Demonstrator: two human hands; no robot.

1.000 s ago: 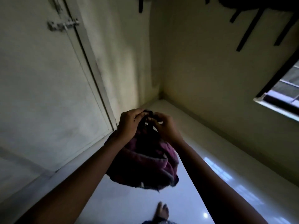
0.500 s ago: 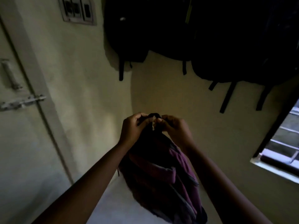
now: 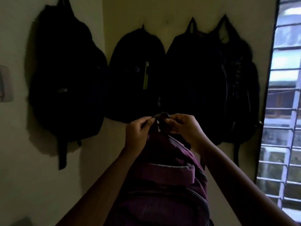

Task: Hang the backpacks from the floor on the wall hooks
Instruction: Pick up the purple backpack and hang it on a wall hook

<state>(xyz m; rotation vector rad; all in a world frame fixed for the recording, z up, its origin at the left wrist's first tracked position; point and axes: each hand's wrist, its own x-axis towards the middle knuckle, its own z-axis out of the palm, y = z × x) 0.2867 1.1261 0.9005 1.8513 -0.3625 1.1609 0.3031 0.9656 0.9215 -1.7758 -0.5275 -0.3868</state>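
Note:
A purple backpack (image 3: 164, 181) hangs in front of me by its dark top loop (image 3: 161, 115). My left hand (image 3: 138, 132) pinches the loop's left end and my right hand (image 3: 184, 126) pinches its right end, holding it spread between them. Several dark backpacks hang on the wall above and behind the hands: one on the left wall (image 3: 65, 75), and side by side on the far wall one with a yellow-green zip (image 3: 136, 74), another (image 3: 193, 70) and a fourth (image 3: 239, 82). The hooks themselves are hidden behind the bags' loops.
A barred window (image 3: 286, 101) fills the right edge. A switch plate (image 3: 4, 84) sits on the left wall. The room corner runs up between the first two hung bags.
Both hands have lifted the purple backpack from near the floor up to the level of the hung bags. My view has tilted upward from floor and door to the wall.

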